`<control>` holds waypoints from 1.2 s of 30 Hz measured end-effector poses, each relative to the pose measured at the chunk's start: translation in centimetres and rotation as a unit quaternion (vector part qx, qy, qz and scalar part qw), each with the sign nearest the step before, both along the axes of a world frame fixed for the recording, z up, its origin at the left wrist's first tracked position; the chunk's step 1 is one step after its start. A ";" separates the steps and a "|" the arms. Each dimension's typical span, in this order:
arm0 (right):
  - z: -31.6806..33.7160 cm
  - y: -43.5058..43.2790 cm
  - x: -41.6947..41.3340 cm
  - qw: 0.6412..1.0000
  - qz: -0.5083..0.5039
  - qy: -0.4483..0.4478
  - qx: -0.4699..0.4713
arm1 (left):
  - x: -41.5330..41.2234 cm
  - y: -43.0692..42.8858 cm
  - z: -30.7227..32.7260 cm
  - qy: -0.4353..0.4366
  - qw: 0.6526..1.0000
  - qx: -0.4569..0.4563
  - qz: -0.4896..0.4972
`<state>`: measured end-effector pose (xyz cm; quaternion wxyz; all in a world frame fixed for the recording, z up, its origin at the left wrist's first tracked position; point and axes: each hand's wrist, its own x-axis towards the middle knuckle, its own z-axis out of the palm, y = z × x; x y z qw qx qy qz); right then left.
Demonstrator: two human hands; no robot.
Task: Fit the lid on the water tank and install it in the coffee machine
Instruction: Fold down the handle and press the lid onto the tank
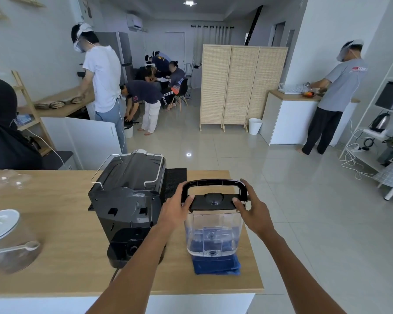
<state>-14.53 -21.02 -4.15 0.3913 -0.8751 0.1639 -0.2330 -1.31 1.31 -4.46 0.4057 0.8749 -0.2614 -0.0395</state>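
A clear plastic water tank stands upright on a folded blue cloth on the wooden counter. A black lid with a raised arched handle lies on the tank's top. My left hand grips the lid's left edge, thumb on top. My right hand holds the lid's right edge the same way. The black coffee machine stands just left of the tank, its back turned to me, with an empty bay at its rear.
A black drip mat lies behind the machine. A glass jar with a white lid and a scoop stands at the counter's left. The counter's right edge runs close beside the tank. Several people work in the room beyond.
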 end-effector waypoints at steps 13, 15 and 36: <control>-0.4 -0.3 -0.2 1.000 0.019 -0.009 -0.004 | -1.9 1.7 1.8 -0.042 0.995 0.029 -0.089; -0.3 -0.4 -0.3 1.000 0.019 -0.008 -0.009 | -1.6 1.7 1.5 -0.067 0.992 0.044 -0.094; -0.3 0.9 -1.6 0.998 -0.002 -0.025 0.049 | -1.8 1.7 0.0 -0.140 0.989 -0.033 -0.039</control>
